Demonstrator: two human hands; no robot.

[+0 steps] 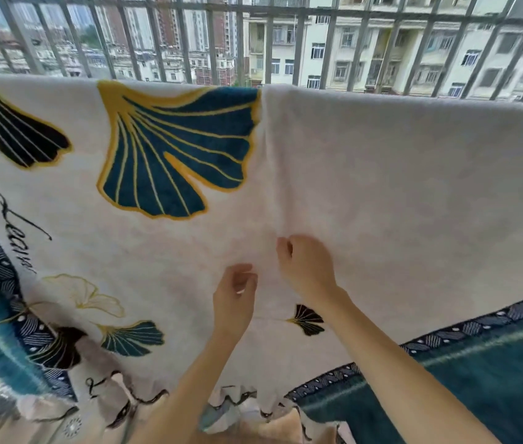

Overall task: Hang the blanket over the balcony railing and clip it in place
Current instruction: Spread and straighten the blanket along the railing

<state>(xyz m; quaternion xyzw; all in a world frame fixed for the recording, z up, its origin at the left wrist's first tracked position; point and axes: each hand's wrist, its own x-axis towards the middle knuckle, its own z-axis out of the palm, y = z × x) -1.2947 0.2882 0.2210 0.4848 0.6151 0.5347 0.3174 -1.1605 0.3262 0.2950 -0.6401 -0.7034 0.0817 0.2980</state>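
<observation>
Cream cloth is lying under both hands, just below the balcony railing (pixel 329 49). The right hand (pixel 306 267) is curling its fingers into the blanket (pixel 398 187) at the foot of a vertical crease (pixel 269 187) and seems to be pinching the fabric there. The left hand (pixel 234 299), just beside and slightly lower, is holding its fingers and thumb bent close to the cloth; whether it is gripping anything cannot be told. The blanket is hanging over the railing's lower rail, its long axis running sideways along the railing and its face turning toward the person. The crease is dropping straight down from the railing to the right hand. Left of the crease a large blue-and-gold ginkgo leaf (pixel 177 155) is fanning upward toward the railing, with smaller leaves and script lettering farther down. Right of the crease the cloth is showing plain cream, ending well below the railing in a patterned teal border (pixel 478 373). Beyond the railing's bars apartment buildings (pixel 366 52) are showing.
</observation>
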